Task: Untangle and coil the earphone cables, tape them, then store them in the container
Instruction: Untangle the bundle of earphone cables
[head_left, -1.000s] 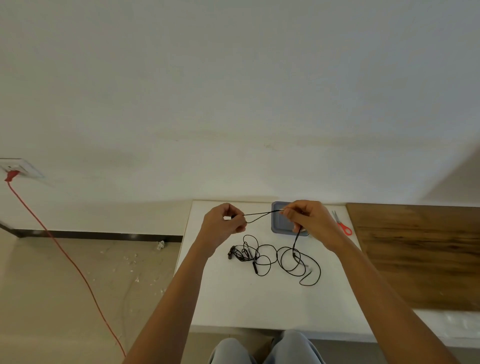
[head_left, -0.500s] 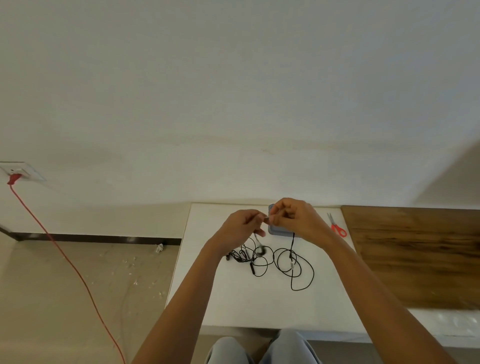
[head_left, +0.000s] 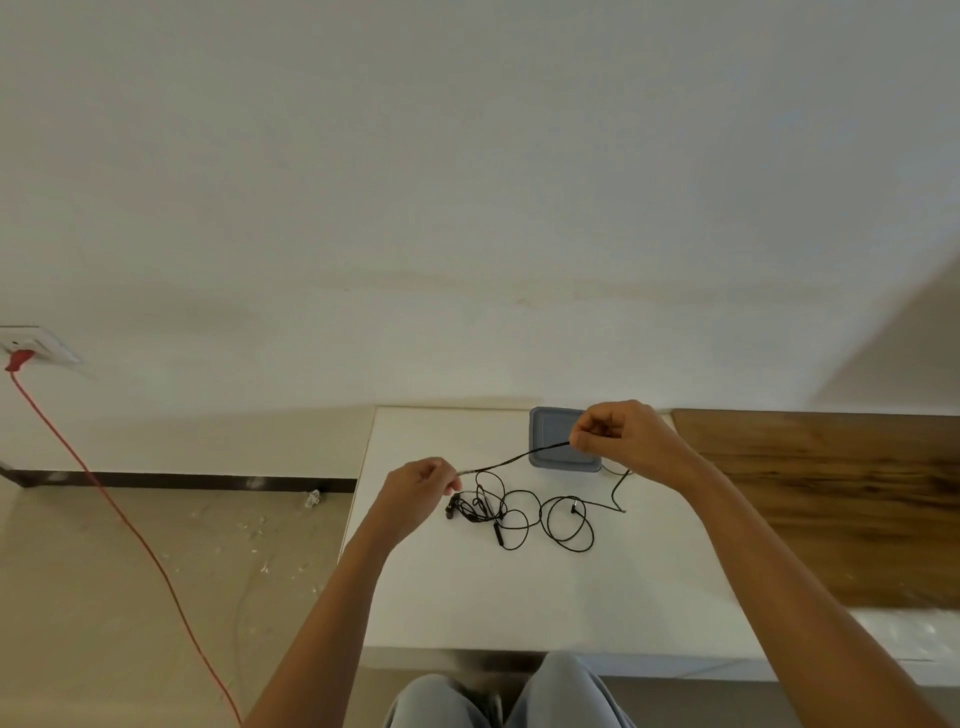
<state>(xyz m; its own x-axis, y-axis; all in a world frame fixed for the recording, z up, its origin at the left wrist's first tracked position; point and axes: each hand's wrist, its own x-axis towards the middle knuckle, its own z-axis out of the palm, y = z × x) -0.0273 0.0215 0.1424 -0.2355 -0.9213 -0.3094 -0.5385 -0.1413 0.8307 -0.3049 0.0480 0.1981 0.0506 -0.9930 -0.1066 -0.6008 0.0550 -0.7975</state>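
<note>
Low in the frame, the white surface (head_left: 467, 597) carries the black earphone cable (head_left: 513, 457), with its loose loops tangled at centre. Just above them, the left hand (head_left: 415, 493) pinches 1 end of a lifted stretch with curled fingers. The right hand (head_left: 623, 436), higher and to the right, pinches the other end. Behind it, the grey container (head_left: 550, 431) sits by the wall.

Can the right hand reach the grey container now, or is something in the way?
Probably yes: the right hand is just beside the grey container, with nothing between them. But its fingers pinch the earphone cable, stretched across to the left hand, so it is not free.
</note>
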